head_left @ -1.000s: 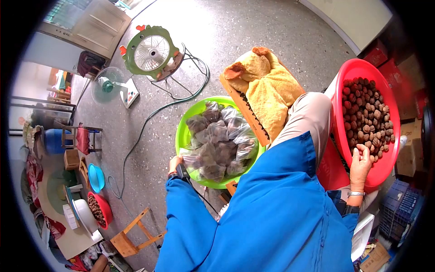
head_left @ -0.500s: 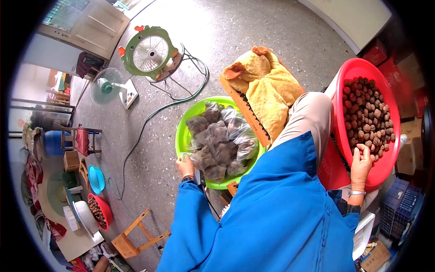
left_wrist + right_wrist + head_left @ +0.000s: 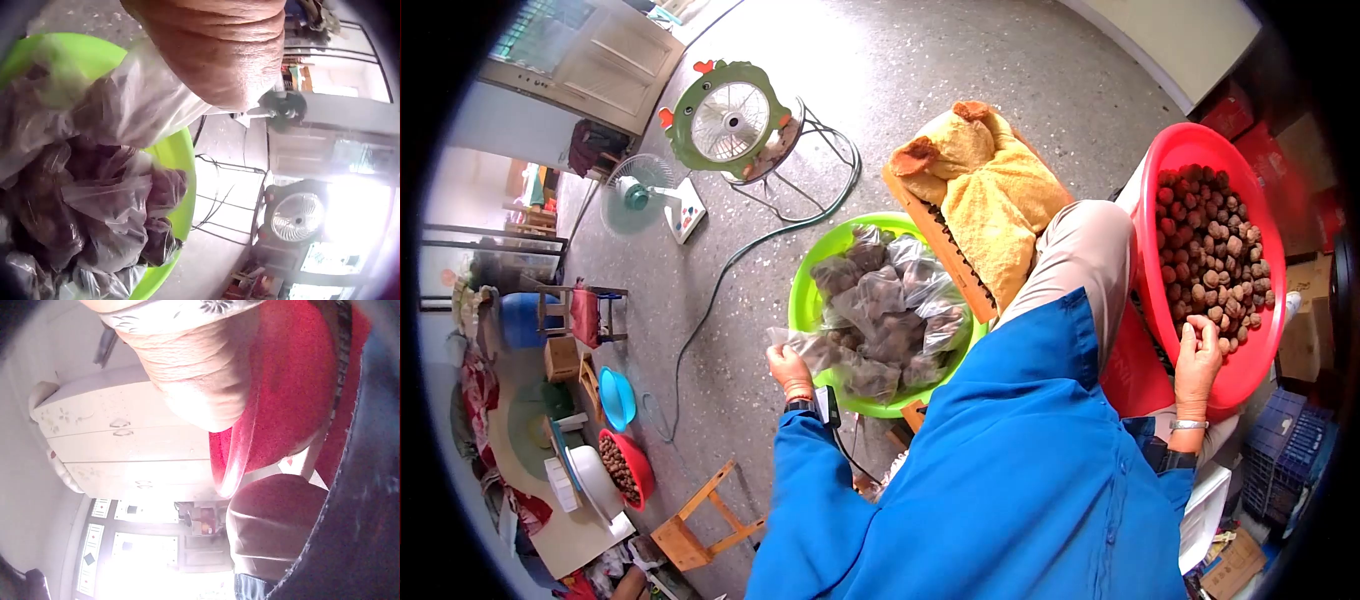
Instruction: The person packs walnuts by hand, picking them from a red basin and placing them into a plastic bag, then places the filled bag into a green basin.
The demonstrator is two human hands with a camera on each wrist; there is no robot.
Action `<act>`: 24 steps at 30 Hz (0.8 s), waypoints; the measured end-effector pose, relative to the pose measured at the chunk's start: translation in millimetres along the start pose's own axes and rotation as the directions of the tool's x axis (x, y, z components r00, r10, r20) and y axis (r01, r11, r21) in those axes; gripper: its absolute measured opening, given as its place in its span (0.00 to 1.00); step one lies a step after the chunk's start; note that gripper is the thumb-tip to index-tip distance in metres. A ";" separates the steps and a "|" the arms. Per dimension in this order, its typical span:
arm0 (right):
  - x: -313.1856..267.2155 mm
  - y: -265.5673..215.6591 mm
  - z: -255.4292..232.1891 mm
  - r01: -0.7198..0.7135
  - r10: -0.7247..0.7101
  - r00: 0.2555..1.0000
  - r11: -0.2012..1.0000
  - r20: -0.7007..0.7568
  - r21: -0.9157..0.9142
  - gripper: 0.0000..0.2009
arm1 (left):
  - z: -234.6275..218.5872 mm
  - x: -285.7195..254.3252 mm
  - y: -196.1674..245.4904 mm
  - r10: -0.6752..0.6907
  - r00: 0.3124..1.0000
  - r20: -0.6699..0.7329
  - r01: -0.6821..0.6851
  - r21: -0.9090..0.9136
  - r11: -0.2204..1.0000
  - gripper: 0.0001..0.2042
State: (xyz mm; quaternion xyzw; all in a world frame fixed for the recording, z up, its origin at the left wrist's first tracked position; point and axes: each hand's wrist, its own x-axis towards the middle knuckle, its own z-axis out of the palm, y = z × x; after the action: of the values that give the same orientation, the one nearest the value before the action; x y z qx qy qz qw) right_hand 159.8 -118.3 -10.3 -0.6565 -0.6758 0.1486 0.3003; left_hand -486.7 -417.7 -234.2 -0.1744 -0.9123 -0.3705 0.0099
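My left hand (image 3: 785, 365) pinches a clear plastic bag (image 3: 805, 345) with dark nuts in it, held just over the left rim of the green basin (image 3: 805, 300). Several more filled bags (image 3: 890, 300) are heaped in that basin. In the left wrist view the hand (image 3: 212, 50) fills the top, with the bag (image 3: 144, 106) hanging from it above the basin (image 3: 178, 169). My right hand (image 3: 1197, 355) lies in the red basin (image 3: 1145, 260), fingers curled round a few of the brown nuts (image 3: 1215, 240). The right wrist view shows only the hand (image 3: 187, 369) and the red rim (image 3: 240, 450).
A wooden board with a yellow towel (image 3: 985, 190) lies beyond my knee. Two fans (image 3: 725, 115) (image 3: 635, 190) and a green cable (image 3: 720, 280) are on the floor to the left. A low wooden stool (image 3: 695, 525) and a small red bowl of nuts (image 3: 625, 465) sit lower left.
My left hand went to the pile, took hold of a bag and drew it left over the basin rim. The right hand has stayed among the nuts.
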 end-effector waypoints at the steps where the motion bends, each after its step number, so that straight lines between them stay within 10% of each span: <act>1: 0.1 -0.7 -0.1 0.034 -0.034 0.999 0.999 -0.010 -0.018 0.05 | -7.5 -0.7 17.2 0.005 1.000 0.008 -0.006 0.069 0.998 0.09; 10: 0.1 -4.9 -2.1 0.049 -0.050 0.999 0.998 -0.016 -0.035 0.05 | 64.0 -65.2 16.4 0.204 0.883 0.422 -0.294 0.159 0.943 0.08; 13: -0.3 -9.1 -2.9 0.058 -0.059 0.998 0.997 -0.015 -0.045 0.05 | 77.8 -91.8 55.2 -0.054 0.844 0.533 -0.112 0.273 0.955 0.11; 18: 0.2 -11.5 -3.8 0.024 -0.023 1.000 0.998 0.010 -0.055 0.05 | 74.0 -100.6 82.3 -0.092 0.835 0.543 -0.081 0.287 0.955 0.12; 24: -0.2 -13.0 -3.1 0.062 -0.062 0.998 0.996 -0.010 -0.063 0.05 | 37.0 -90.7 89.2 0.201 0.907 0.370 -0.359 0.432 0.827 0.14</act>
State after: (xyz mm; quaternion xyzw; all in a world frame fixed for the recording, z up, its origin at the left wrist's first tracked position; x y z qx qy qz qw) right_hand 151.3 -120.2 -0.1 -0.6452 -0.6984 0.1141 0.2881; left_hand -368.4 -361.5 -214.4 -0.3552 -0.9299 -0.0894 -0.0341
